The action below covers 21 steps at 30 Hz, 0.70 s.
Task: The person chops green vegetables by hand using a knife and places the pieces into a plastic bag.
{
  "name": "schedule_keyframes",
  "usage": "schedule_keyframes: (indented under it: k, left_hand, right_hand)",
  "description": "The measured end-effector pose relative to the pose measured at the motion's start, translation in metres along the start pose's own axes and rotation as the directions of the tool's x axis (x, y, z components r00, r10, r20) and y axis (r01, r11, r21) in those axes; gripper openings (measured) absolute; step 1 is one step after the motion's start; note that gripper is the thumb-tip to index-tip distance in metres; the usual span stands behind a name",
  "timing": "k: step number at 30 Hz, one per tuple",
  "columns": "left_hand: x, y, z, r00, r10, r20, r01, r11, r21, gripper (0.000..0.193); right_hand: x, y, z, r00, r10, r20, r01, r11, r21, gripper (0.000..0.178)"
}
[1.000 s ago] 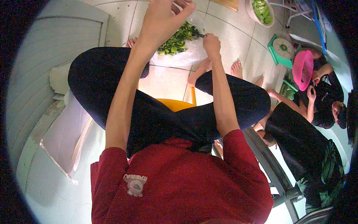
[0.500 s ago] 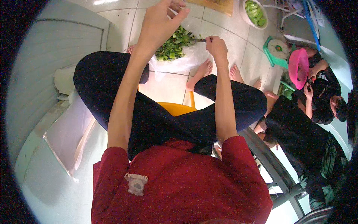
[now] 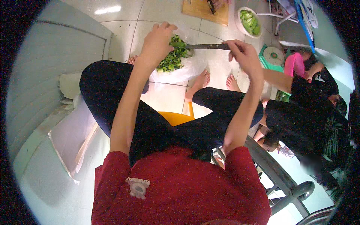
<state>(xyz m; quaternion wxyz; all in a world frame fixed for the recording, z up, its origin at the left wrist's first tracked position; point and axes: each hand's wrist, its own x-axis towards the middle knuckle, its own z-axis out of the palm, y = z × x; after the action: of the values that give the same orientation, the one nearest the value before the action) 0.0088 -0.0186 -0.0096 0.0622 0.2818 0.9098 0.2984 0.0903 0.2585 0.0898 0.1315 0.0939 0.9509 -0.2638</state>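
My right hand (image 3: 243,52) is closed around the dark handle of a knife (image 3: 202,47). The blade lies level, and its tip reaches the right side of a heap of chopped greens (image 3: 173,60). Those greens rest on a clear plastic bag (image 3: 187,77) spread over the tiles in front of my feet. At the heap's upper left edge is my left hand (image 3: 157,41), its fingers bent but apart, with nothing visible in them. Its palm side is hidden.
A wooden cutting board (image 3: 206,13) with a dark-handled tool lies ahead. Beside it stands a white bowl (image 3: 240,24) of sliced green vegetables. To the right are a green scale (image 3: 273,58), a pink basket (image 3: 294,64) and a person in black (image 3: 300,123). A grey metal frame (image 3: 277,172) stands near my right side.
The knife has moved up and right, drawn away from the greens so more of its blade shows. My left hand has come down to the heap. The other person's arm now extends toward my right hand.
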Motion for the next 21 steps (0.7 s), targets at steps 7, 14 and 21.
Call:
schedule_keyframes:
  k: [7, 14, 21]
  left_hand:
    - [0.003, 0.012, -0.002, 0.992, -0.098, 0.084, 0.100, 0.995, -0.019, 0.038]
    - [0.009, -0.010, 0.013, 0.996, -0.076, 0.038, 0.079, 0.994, -0.070, 0.015]
    - [0.003, -0.013, 0.006, 0.980, -0.197, 0.012, 0.197, 0.980, 0.019, 0.030]
  right_hand:
    - [-0.008, -0.023, -0.053, 0.996, -0.084, 0.016, 0.076, 0.957, 0.281, 0.031]
    - [-0.020, -0.014, -0.052, 0.998, -0.050, 0.024, 0.033, 0.888, 0.460, 0.034]
    - [-0.041, 0.006, -0.049, 1.000, 0.009, -0.006, -0.007, 0.956, 0.295, 0.032]
